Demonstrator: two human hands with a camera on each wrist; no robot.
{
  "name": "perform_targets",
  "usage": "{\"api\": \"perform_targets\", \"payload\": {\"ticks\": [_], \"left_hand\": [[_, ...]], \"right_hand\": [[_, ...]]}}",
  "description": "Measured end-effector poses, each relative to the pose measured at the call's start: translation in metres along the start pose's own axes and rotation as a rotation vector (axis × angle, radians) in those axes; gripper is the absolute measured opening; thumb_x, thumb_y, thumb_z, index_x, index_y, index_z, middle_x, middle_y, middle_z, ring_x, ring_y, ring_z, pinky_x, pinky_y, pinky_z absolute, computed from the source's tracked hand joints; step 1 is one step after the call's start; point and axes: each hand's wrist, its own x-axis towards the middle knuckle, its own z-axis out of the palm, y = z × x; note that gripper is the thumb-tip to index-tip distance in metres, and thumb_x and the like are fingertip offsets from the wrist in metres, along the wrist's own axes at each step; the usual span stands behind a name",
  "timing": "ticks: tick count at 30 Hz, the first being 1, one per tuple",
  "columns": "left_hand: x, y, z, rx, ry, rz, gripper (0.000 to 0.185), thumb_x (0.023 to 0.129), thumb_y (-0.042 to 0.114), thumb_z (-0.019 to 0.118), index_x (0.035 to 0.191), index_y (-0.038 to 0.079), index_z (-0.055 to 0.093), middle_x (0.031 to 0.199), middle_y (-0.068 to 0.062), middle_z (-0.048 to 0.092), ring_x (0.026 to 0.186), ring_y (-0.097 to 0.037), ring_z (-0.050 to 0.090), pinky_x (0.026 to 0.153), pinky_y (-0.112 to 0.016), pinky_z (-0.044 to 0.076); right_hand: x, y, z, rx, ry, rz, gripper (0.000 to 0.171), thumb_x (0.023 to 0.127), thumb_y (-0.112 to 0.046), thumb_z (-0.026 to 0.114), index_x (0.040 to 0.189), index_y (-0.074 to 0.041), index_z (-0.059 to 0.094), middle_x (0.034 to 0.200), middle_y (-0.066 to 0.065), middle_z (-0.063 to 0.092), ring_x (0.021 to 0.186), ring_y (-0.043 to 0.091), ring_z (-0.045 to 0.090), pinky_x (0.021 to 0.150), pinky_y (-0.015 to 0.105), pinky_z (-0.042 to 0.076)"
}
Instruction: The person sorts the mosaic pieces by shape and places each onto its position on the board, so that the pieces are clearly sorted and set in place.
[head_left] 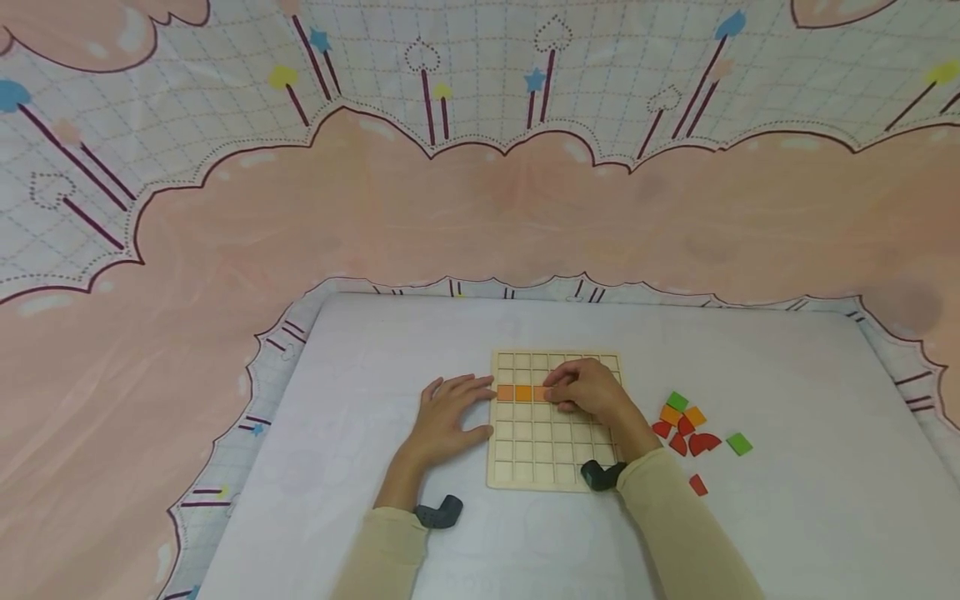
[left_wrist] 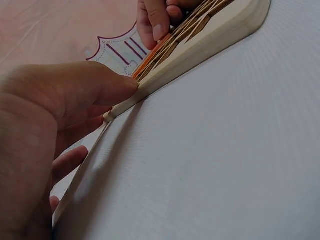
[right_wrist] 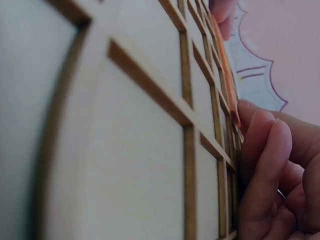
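Three orange squares (head_left: 522,393) ran in a row leftward from my right hand (head_left: 588,390), whose curled fingertips (right_wrist: 265,165) pinched the nearest one into the wooden grid board (head_left: 525,467). Beyond that row, my left hand (head_left: 448,414) lay flat with straight fingers against the board's left edge; loose coloured pieces (head_left: 693,429) waited well off to the right.

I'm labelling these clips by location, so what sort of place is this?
Probably an indoor play or craft corner: a white tabletop, a pink cartoon backdrop cloth hung behind it, and a wooden grid puzzle board with loose coloured tiles beside it.
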Motion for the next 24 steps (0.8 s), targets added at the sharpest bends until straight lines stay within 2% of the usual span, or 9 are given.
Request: {"api": "perform_targets", "payload": {"ticks": [7,10,14,17,20,24], "left_hand": [[0.0,-0.001,0.0,-0.004,-0.002,0.009,0.052,0.084,0.039,0.072,0.134,0.026,0.065,0.156,0.009,0.051,0.147,-0.023,0.04,0.122,-0.06,0.015],[-0.001,-0.001,0.0,0.006,-0.006,0.001,0.052,0.084,0.04,0.071,0.135,0.026,0.065,0.156,0.009,0.051,0.147,-0.022,0.04,0.122,-0.06,0.015],[-0.001,0.0,-0.001,-0.003,-0.004,0.003,0.052,0.084,0.039,0.071,0.134,0.026,0.065,0.155,0.008,0.051,0.147,-0.023,0.04,0.122,-0.06,0.015],[-0.001,0.001,-0.002,-0.016,-0.001,0.011,0.052,0.084,0.038,0.072,0.134,0.025,0.065,0.155,0.007,0.052,0.147,-0.024,0.041,0.122,-0.061,0.015],[0.0,0.001,-0.001,-0.009,-0.005,0.01,0.052,0.084,0.039,0.071,0.134,0.025,0.065,0.155,0.008,0.051,0.147,-0.024,0.04,0.122,-0.061,0.015],[0.0,0.0,0.0,0.0,-0.005,0.006,0.053,0.085,0.04,0.071,0.135,0.025,0.065,0.156,0.008,0.051,0.147,-0.024,0.04,0.122,-0.061,0.015]], "right_hand": [[-0.005,0.005,-0.007,0.019,-0.023,-0.005,0.028,0.084,-0.015,0.083,0.109,-0.005,0.073,0.09,0.005,0.063,0.071,0.014,0.064,0.068,0.024,0.059],[-0.01,0.008,-0.015,-0.018,-0.032,-0.06,0.029,0.086,-0.019,0.082,0.111,-0.007,0.073,0.094,0.007,0.067,0.078,0.018,0.065,0.075,0.026,0.057],[-0.021,0.009,-0.032,-0.102,-0.002,-0.141,0.03,0.088,-0.023,0.08,0.113,-0.009,0.074,0.099,0.007,0.07,0.09,0.021,0.062,0.083,0.029,0.052],[-0.03,0.008,-0.048,-0.128,0.033,-0.152,0.032,0.088,-0.023,0.079,0.116,-0.008,0.073,0.104,0.008,0.071,0.097,0.022,0.061,0.088,0.031,0.05],[-0.039,0.008,-0.064,-0.167,0.067,-0.139,0.034,0.09,-0.025,0.078,0.118,-0.008,0.072,0.105,0.009,0.071,0.097,0.021,0.062,0.088,0.031,0.05],[-0.047,0.011,-0.083,-0.251,0.124,-0.121,0.033,0.092,-0.029,0.075,0.118,-0.009,0.072,0.104,0.009,0.07,0.097,0.023,0.06,0.081,0.031,0.051]]}}
